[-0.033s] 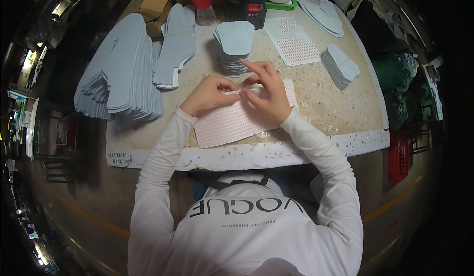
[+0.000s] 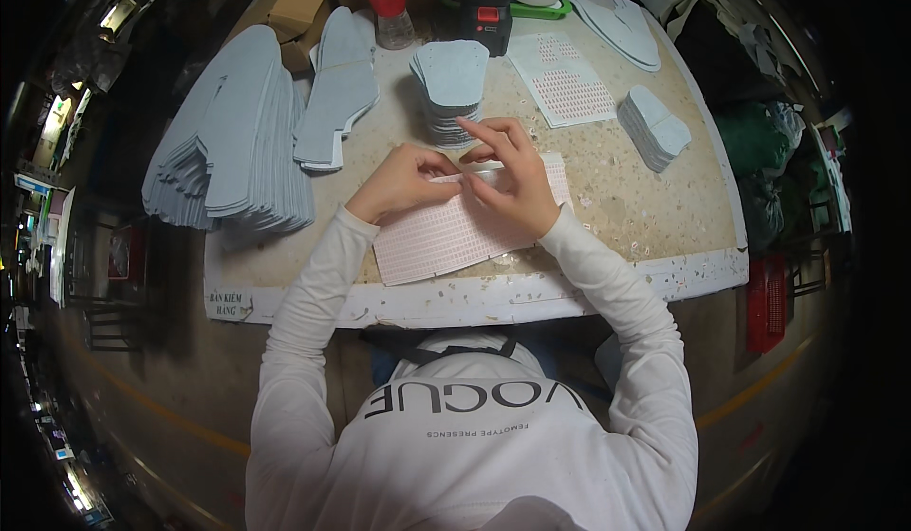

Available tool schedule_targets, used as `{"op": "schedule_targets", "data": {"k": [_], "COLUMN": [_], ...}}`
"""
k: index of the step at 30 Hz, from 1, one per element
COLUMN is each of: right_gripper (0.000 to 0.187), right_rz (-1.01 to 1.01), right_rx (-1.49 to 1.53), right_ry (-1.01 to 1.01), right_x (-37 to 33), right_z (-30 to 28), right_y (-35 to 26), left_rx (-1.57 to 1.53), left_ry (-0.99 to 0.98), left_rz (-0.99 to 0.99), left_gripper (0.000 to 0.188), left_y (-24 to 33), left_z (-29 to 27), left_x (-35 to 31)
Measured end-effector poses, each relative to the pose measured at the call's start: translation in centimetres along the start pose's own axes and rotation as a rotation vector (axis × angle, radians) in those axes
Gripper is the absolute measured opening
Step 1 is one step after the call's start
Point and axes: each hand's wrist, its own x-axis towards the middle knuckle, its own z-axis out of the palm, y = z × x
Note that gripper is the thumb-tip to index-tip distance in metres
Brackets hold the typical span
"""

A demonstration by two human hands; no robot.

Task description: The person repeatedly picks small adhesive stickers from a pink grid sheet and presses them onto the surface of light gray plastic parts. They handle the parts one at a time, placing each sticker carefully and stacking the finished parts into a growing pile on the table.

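Observation:
A sheet of small red-printed stickers lies tilted at the table's near middle, under both hands. My left hand is closed, thumb and forefinger pinching the sheet's upper edge. Close beside it, my right hand pinches the same edge with the thumb and a bent finger, while its index finger points out to the left. The fingertips nearly meet, and whether a loose sticker is between them is too small to tell. Just beyond the hands stands a stack of pale grey cut pieces; my right index finger overlaps its lower part in view.
Tall stacks of grey cut pieces stand at the left, with a banded bundle beside them. Behind are a bottle and a fan. A partly used sticker sheet and a small banded stack lie to the right.
My right index finger has shifted very slightly to the left and down. Otherwise the hands and the sheet stay where they were.

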Motion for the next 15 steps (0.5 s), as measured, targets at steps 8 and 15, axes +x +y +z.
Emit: {"op": "schedule_targets", "data": {"k": [8,15], "right_gripper": [0.070,0.071], "right_rz": [0.027,0.053], "right_rx": [0.012,0.045], "right_ry": [-0.063,-0.135], "right_x": [0.59,0.46], "right_z": [-0.85,-0.72], "right_y": [0.03,0.05], "left_rx": [0.018,0.007], "left_ry": [-0.052,-0.066], "left_rz": [-0.086,-0.091], "left_gripper": [0.024,0.024], "left_y": [0.30,0.34], "left_z": [-0.56,-0.54], "left_x": [0.27,0.33]}}
